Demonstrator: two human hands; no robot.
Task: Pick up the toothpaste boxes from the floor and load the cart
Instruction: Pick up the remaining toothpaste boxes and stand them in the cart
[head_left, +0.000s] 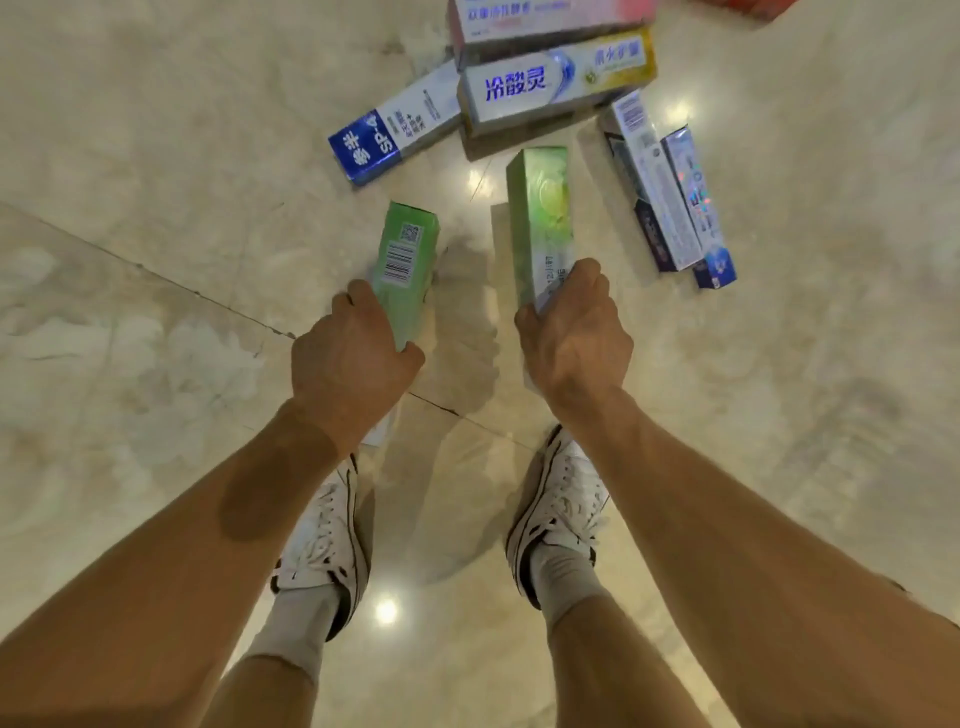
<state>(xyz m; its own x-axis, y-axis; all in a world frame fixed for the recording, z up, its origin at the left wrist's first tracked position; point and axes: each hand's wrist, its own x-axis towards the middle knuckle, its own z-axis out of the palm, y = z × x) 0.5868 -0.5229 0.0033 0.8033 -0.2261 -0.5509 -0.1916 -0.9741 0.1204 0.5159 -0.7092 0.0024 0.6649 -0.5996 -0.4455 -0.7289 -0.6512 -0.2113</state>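
A marble-patterned tiled floor (156, 182) is seen from above, with 2 bare forearms extended downward over it. The left hand (348, 353) is curled round the near end of a green toothpaste box with a barcode (408, 254), the thumb on one side and the fingers wrapped behind it. The right hand (574, 338) is clenched round the near end of a second green toothpaste box (543, 223), which is held on edge and pointed away from the body. Both held boxes appear raised off the floor, with shadows cast beneath them; contact with the floor cannot be ruled out. 5 further boxes are recorded lying on the floor beyond the hands. A blue-and-white box (395, 140) lies at an angle, its far end tucked against a white-and-yellow box (556, 83). A pink-and-white box (545, 21) lies touching the far side of the white-and-yellow box. To the right, a white-and-purple box (649, 187) and a holographic blue box (696, 202) lie side by side, touching. A red object (753, 8) is cut off at the upper edge and cannot be identified. 2 white sneakers, left (327, 535) and right (561, 509), worn with grey socks, are planted on the floor below the hands.
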